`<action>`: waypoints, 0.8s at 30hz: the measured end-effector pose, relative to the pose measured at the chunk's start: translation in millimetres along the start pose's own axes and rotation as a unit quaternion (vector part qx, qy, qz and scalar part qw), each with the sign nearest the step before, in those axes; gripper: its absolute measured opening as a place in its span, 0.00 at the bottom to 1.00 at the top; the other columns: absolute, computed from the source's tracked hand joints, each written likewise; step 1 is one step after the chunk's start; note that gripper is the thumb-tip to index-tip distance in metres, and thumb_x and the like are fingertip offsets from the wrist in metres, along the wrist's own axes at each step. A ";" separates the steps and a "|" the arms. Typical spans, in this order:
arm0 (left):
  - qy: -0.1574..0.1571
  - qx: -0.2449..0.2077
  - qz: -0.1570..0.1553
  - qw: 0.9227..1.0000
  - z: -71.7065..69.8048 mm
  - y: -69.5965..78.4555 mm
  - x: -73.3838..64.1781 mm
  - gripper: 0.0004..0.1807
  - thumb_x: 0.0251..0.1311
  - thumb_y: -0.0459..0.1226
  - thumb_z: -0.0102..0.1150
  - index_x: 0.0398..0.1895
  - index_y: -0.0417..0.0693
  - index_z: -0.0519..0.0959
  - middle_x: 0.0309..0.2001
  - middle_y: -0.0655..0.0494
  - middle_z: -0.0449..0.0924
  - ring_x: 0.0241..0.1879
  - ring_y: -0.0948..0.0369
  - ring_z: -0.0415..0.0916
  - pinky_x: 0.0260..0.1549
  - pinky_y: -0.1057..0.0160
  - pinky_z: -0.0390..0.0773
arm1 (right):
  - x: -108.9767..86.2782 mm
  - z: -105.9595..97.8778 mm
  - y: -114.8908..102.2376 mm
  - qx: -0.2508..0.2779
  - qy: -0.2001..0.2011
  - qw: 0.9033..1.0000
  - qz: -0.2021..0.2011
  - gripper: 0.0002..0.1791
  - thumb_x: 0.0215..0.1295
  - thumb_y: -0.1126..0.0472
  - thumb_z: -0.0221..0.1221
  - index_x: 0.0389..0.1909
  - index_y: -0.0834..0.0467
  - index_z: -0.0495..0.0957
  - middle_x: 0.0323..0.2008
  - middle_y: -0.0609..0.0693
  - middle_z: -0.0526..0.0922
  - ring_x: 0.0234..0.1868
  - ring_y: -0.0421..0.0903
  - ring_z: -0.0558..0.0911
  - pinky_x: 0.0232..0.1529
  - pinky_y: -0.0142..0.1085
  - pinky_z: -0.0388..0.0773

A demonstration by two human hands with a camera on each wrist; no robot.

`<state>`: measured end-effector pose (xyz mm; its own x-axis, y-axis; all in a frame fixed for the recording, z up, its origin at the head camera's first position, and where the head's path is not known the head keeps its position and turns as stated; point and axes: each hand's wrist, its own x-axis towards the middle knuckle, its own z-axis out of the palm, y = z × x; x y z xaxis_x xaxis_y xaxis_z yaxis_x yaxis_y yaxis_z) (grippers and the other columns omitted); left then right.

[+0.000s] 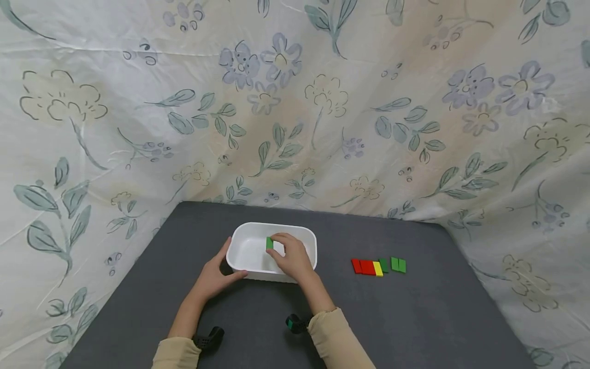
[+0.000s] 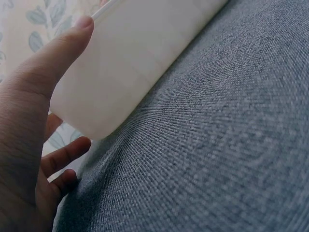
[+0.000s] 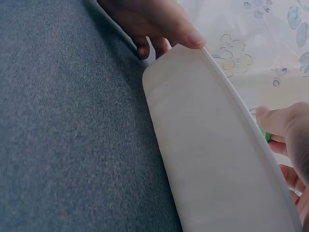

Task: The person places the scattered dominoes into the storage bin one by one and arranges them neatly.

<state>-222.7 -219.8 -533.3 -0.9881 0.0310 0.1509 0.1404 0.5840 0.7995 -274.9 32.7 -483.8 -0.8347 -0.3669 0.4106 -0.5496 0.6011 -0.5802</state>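
A white plastic tub [image 1: 246,251] stands on the dark cloth-covered table. At its left front corner my left hand [image 1: 215,277] grips it, thumb on the front rim and fingers along the left side. The left wrist view shows that thumb [image 2: 72,43] against the tub's wall [image 2: 120,63]. Over the tub's inside, my right hand [image 1: 293,258] pinches a small green tile [image 1: 269,243] between thumb and fingers. Only a bit of the green tile [image 3: 268,136] shows in the right wrist view, behind the thumb.
Right of the tub lie red tiles [image 1: 367,267], a yellow tile [image 1: 378,269] and a darker green tile [image 1: 383,265] in a touching row. Two green tiles [image 1: 398,264] lie just beyond them. A floral curtain [image 1: 276,128] hangs behind the table [image 1: 438,307].
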 end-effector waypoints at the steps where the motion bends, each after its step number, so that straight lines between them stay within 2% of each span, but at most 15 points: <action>1: 0.000 0.000 0.000 1.000 -0.1 -0.3 -0.1 0.65 0.57 0.56 0.79 0.88 0.48 0.47 0.84 0.42 0.54 0.81 0.38 0.55 0.73 0.28 0.60 | 1.4 1.1 -0.7 -0.003 -0.006 1.000 0.003 0.19 0.71 0.57 0.70 0.59 0.59 0.86 0.60 0.53 0.87 0.61 0.51 0.85 0.51 0.44 0.86; 7: 0.000 -0.001 0.001 1.000 0.1 -2.1 0.9 0.65 0.57 0.56 0.79 0.88 0.49 0.47 0.84 0.42 0.54 0.81 0.39 0.55 0.73 0.29 0.60 | 9.5 5.8 -2.1 -0.009 -0.035 0.999 0.015 0.20 0.72 0.55 0.69 0.61 0.57 0.86 0.62 0.53 0.86 0.65 0.53 0.84 0.64 0.49 0.80; 10: 0.001 -0.004 0.003 1.000 0.4 -2.5 1.8 0.64 0.57 0.56 0.79 0.88 0.49 0.48 0.84 0.43 0.54 0.81 0.39 0.56 0.73 0.29 0.61 | 13.9 8.2 -2.1 -0.012 -0.047 0.999 0.017 0.20 0.72 0.55 0.69 0.61 0.58 0.85 0.62 0.54 0.85 0.66 0.53 0.83 0.68 0.49 0.78; 24: 0.003 -0.005 0.008 1.000 3.2 0.9 -4.4 0.63 0.57 0.54 0.79 0.88 0.48 0.49 0.83 0.40 0.55 0.79 0.37 0.58 0.71 0.28 0.62 | 28.9 23.8 -5.2 -0.047 -0.099 0.994 0.018 0.18 0.72 0.55 0.69 0.58 0.58 0.87 0.61 0.53 0.86 0.65 0.52 0.83 0.69 0.47 0.77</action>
<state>-218.5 -216.8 -535.1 -0.9853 0.0347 0.1670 0.1563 0.5752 0.8029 -296.9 2.2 -485.7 -0.8498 -0.4700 0.2388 -0.5206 0.6767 -0.5207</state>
